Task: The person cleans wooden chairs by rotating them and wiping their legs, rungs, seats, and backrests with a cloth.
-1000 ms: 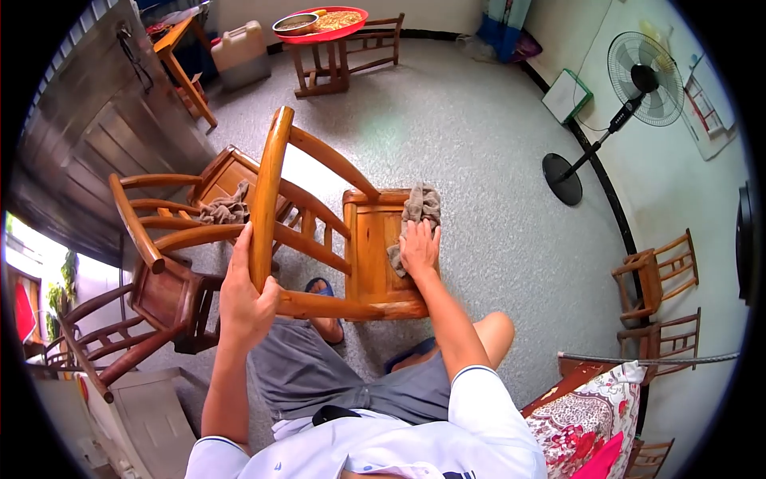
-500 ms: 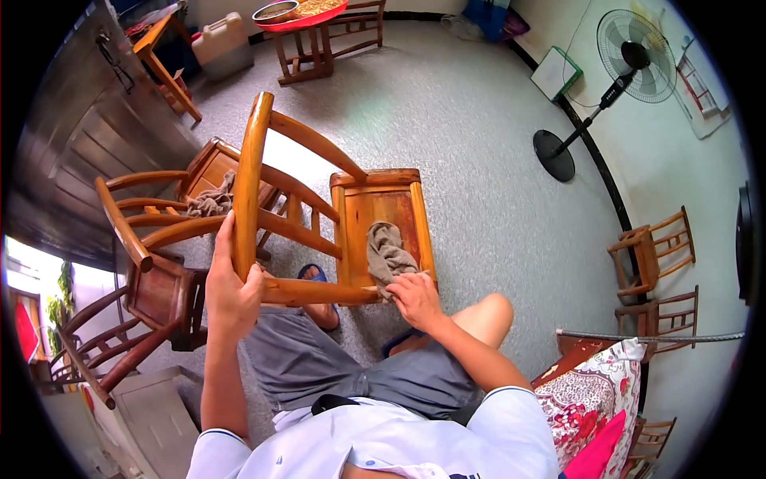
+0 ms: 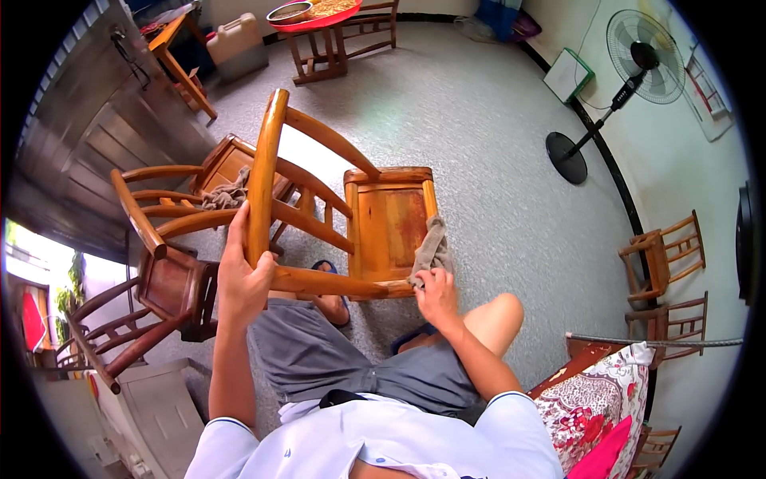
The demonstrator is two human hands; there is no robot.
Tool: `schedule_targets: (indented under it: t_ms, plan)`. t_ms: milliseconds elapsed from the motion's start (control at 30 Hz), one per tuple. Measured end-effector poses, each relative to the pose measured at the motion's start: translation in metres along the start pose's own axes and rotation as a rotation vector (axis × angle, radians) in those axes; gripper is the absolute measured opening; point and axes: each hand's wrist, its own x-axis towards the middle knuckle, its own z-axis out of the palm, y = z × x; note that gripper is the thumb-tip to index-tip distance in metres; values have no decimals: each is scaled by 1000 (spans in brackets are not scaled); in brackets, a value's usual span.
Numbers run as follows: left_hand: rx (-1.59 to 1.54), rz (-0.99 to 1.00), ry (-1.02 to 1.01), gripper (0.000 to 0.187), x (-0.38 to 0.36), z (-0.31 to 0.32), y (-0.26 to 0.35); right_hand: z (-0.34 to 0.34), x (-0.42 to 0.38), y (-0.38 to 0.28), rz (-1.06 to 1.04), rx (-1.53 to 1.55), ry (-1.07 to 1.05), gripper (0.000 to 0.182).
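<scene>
In front of my knees a varnished wooden chair (image 3: 391, 227) is tipped toward me. My left hand (image 3: 243, 275) wraps round the lower part of its thick back post, thumb on the near side. My right hand (image 3: 437, 297) is closed on a grey-brown cloth (image 3: 432, 247), at the near right corner of the seat. The cloth drapes along the seat's right edge. A second rag (image 3: 227, 191) lies on another wooden chair (image 3: 223, 164) just left of the held one.
A darker wooden chair (image 3: 167, 283) stands at the left, by a metal door (image 3: 104, 120). A standing fan (image 3: 568, 157) and small chairs (image 3: 656, 259) line the right wall. Flowered fabric (image 3: 590, 391) lies near my right elbow. A red tray (image 3: 327, 17) rests on a stand at the back.
My right hand has moved the cloth from the seat's surface rightward to its right edge and corner. The left hand keeps its hold on the post. The whole view has shifted slightly.
</scene>
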Motion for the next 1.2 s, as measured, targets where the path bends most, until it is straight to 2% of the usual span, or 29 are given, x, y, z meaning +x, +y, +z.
schedule_targets:
  t_ms: [67, 133, 167, 200, 267, 300, 333, 467, 533, 567, 633, 667, 733, 800, 867, 1000, 1100, 1167, 1200]
  plan:
    - [65, 23, 19, 70, 1, -2, -4, 11, -9, -15, -34, 125, -81, 31]
    - [123, 68, 31, 70, 1, -1, -4, 33, -20, -40, -21, 420, -137, 29]
    - [50, 52, 35, 70, 1, 1, -4, 48, -28, -56, 101, 509, -14, 26]
    - [60, 45, 43, 70, 1, 0, -6, 56, -31, -63, 97, 518, -23, 26]
    - [95, 85, 32, 70, 2, -1, -10, 68, -34, -75, 426, 1015, 5, 28]
    - [98, 93, 31, 71, 3, -1, -12, 58, -32, -90, 482, 1239, -8, 29]
    - [105, 85, 35, 71, 2, -2, -12, 48, -32, -106, 485, 1243, -20, 29]
    - [83, 94, 19, 66, 1, -2, -11, -43, -7, -198, -114, 1105, -113, 42]
    - [-260, -34, -25, 58, 1, -1, -9, -59, 11, -234, -343, 931, 29, 55]
    - [-257, -34, -29, 58, 1, 0, -12, -57, 20, -240, -339, 933, 33, 55]
    - [-381, 92, -1, 53, 4, 1, -23, -51, 33, -248, -486, 616, 236, 62]
    - [-377, 96, 3, 53, 6, -1, -26, -46, 34, -246, -491, 621, 238, 62]
    - [-150, 112, 14, 51, 3, -7, -31, -32, 33, -233, -497, 594, 243, 65]
    - [-163, 125, 10, 51, 3, -7, -30, -15, 28, -213, -511, 569, 243, 64]
    - [-199, 126, -25, 50, 3, -8, -27, -4, 22, -197, -363, 588, 317, 61]
    - [-221, 135, -46, 50, 2, -9, -26, -2, 14, -188, -244, 614, 287, 57]
    - [-192, 141, -72, 52, 3, -12, -26, -10, 22, -201, -341, 527, 319, 57]
    - [-237, 145, -67, 52, 2, -11, -26, -20, 35, -220, -514, 532, 343, 59]
    - [-285, 145, -59, 51, 2, -8, -26, -23, 40, -230, -537, 544, 335, 60]
